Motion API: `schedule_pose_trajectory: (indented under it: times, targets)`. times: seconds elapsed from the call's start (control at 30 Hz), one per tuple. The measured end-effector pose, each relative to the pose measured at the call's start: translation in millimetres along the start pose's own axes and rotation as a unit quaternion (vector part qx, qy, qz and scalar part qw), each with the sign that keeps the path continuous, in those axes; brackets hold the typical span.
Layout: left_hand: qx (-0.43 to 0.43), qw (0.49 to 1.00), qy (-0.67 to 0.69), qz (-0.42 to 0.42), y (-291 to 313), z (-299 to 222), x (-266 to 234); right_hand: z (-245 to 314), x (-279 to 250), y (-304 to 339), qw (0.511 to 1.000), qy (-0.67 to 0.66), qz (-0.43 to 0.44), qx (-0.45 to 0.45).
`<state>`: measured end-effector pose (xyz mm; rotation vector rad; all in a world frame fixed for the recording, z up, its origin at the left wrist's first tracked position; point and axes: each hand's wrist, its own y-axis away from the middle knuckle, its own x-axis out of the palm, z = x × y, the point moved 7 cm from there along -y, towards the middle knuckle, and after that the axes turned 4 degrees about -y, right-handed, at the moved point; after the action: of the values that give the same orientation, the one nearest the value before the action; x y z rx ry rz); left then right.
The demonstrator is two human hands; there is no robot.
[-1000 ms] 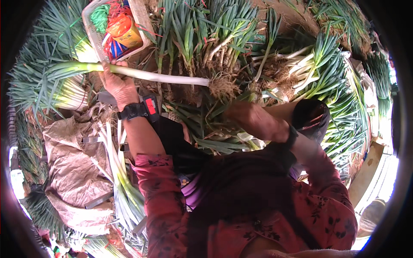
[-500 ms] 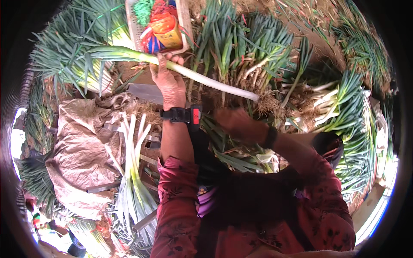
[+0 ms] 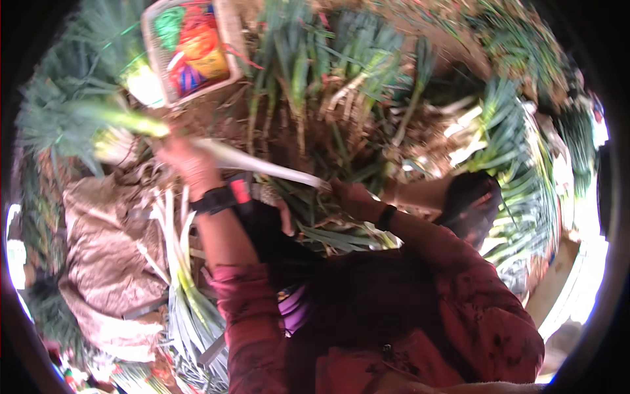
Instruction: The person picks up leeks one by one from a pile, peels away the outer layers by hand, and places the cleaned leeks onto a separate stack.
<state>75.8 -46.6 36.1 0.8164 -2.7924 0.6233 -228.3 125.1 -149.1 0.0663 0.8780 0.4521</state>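
Note:
A long green onion (image 3: 262,165) lies slantwise across both hands, its leaves to the far left and its white stalk running right. My left hand (image 3: 187,161) is closed around it, near where white turns to green; motion smears the fingers. At the stalk's thin right end, my right hand (image 3: 356,199) is closed on it, hiding the roots. Left of my left forearm, several peeled green onions (image 3: 184,262) lie with white ends pointing away, beside a crumpled brown sack (image 3: 111,249).
A pale plastic basket (image 3: 233,39) of coloured ties and an orange-yellow packet stands at the far left. Unpeeled green onions (image 3: 295,72) with earthy roots lie beyond my hands. More are piled (image 3: 515,157) to the right, and leafy bunches (image 3: 59,125) lie at the left.
My left hand has swung left and nearer with the green onion. My right hand, apart from it before, now grips its root end. The whole view has shifted slightly.

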Motion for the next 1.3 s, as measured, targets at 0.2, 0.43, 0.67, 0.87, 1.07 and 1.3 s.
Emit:
schedule_pose_trajectory:
  times: [0.2,0.43,0.67,0.87,1.07,1.3]
  targets:
    - [0.150,0.956,-0.002,-0.252,-16.4,-98.4,-133.2,-137.8,66.0,70.9,0.994,0.101,0.002,0.035]
    - [-0.005,0.926,-0.337,-0.172,40.8,-52.8,-309.6,-113.4,25.2,-15.7,0.998,-0.032,-0.047,-0.015]
    - [-0.131,0.989,-0.047,-0.058,31.2,-65.0,-149.2,-139.8,52.0,-40.6,0.992,-0.076,0.104,0.013]
    - [-0.171,0.947,0.104,0.250,46.6,-48.0,95.3,-146.2,55.1,-88.6,0.963,-0.232,0.052,0.130]
    - [-0.263,0.939,0.112,0.190,48.0,8.1,92.6,-157.4,56.4,-161.7,0.820,-0.518,-0.142,0.198]
    - [-0.327,0.913,0.118,0.215,47.5,19.3,96.5,-131.9,94.1,-255.8,0.826,-0.490,-0.062,0.272]
